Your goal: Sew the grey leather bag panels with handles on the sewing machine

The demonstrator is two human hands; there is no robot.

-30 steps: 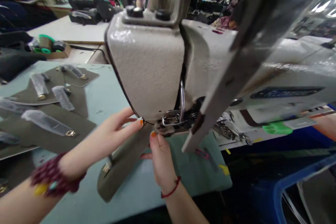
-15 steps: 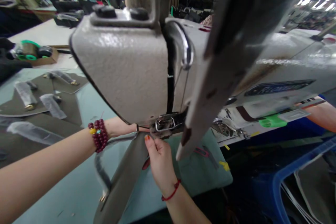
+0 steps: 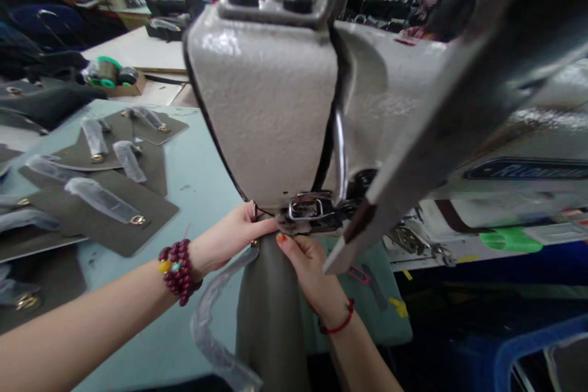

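A grey leather-like panel hangs from under the sewing machine head toward me, its upper edge by the presser foot. My left hand grips the panel's upper left edge, one finger stretched out toward the foot and the others partly hidden. On the right, my right hand pinches the same panel, its thumb on top just below the foot. A plastic-wrapped strap handle dangles at the panel's left side. The needle and stitch line are hidden.
Several grey panels with wrapped handles lie on the green tabletop. Pink-handled scissors rest at right. A pale bar slants across the view. A blue bin stands lower right; thread spools sit behind.
The panel has swung from slanting down-left to hanging nearly straight toward me. Both hands stay on it beside the foot. The camera view has shifted, so the machine appears farther right.
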